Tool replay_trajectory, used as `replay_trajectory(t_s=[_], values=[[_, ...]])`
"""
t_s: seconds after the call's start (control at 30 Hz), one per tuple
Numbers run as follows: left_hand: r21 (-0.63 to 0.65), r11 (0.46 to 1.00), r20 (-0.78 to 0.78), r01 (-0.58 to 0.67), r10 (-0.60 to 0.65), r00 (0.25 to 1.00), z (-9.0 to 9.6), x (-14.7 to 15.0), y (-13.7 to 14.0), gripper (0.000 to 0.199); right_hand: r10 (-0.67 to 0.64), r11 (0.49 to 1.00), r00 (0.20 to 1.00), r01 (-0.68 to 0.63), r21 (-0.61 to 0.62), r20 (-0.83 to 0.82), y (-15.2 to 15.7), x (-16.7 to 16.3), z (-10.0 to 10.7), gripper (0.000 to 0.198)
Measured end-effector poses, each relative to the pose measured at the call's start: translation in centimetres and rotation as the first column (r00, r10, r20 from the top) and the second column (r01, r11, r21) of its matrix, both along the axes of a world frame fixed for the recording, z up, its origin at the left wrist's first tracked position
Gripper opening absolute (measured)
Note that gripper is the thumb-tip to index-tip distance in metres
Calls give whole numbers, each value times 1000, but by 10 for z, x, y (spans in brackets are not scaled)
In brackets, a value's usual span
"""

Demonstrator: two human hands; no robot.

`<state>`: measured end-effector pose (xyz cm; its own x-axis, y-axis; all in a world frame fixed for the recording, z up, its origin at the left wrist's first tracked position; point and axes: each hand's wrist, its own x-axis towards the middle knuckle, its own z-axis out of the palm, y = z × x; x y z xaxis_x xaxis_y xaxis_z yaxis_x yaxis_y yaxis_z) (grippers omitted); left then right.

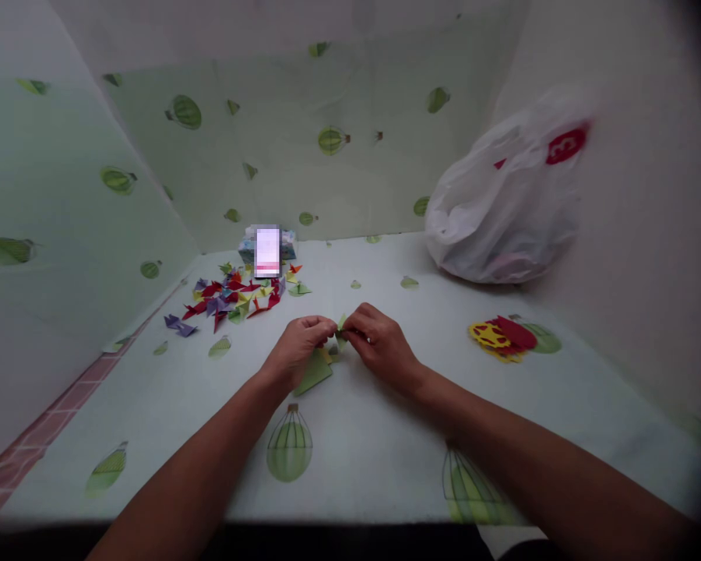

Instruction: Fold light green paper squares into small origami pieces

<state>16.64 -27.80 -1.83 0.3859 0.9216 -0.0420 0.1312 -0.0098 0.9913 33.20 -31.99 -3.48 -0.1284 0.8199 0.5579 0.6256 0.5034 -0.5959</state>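
Observation:
Between my two hands, above the table, is a small piece of folded green paper (342, 322). The thumb and fingers of my left hand (301, 343) pinch it from one side. From the other side my right hand (382, 343) pinches it too, fingertips nearly meeting the left ones. My fingers cover much of its shape. Under my left hand, on the table, lie green paper squares (314, 374), with a bit of yellow paper showing beside them.
Folded paper cranes (234, 296) in several colours lie at the back left, before a tissue box (246, 248) and a blurred phone (267, 251). A white plastic bag (502, 210) stands back right. Red and yellow paper cutouts (502, 336) lie to the right on the balloon-patterned tablecloth (385, 467).

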Motion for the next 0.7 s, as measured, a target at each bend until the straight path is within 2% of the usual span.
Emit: replay_trajectory(t_s=[0.17, 0.4, 0.7], values=[[-29, 999, 31, -15, 16, 999, 1, 0, 0, 13, 7, 1000, 1000, -7, 8, -10, 0, 0, 0, 15], [-101, 994, 101, 39, -28, 994, 2, 0, -2, 23, 7, 1000, 1000, -7, 23, -1, 2, 0, -3, 14], [20, 999, -1, -43, 43, 999, 4, 0, -2, 21, -20, 1000, 999, 19, 21, 45, 2, 1, -3, 15]])
